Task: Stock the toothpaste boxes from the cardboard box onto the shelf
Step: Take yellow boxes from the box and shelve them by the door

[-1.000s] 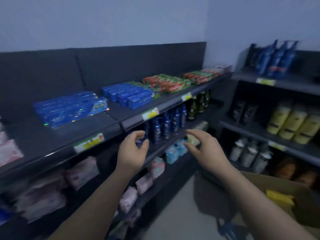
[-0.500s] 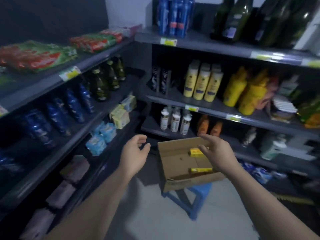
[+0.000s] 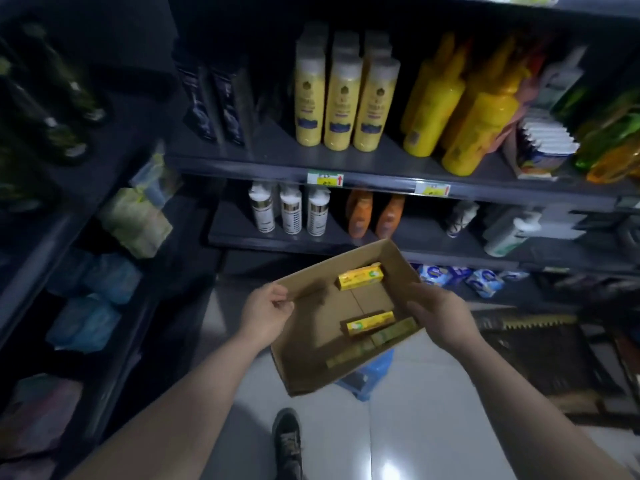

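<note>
Since, in the head view, the cardboard box above the blue stool is pinched at its rim by the left hand alone, the right hand held loose-fingered over the toothpaste boxes inside, it could be tipped.

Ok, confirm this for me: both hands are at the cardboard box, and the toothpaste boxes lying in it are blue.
Wrong colour. The head view shows the toothpaste boxes lying in the cardboard box are yellow, not blue. The left hand and right hand are both at the box, as you said.
</note>
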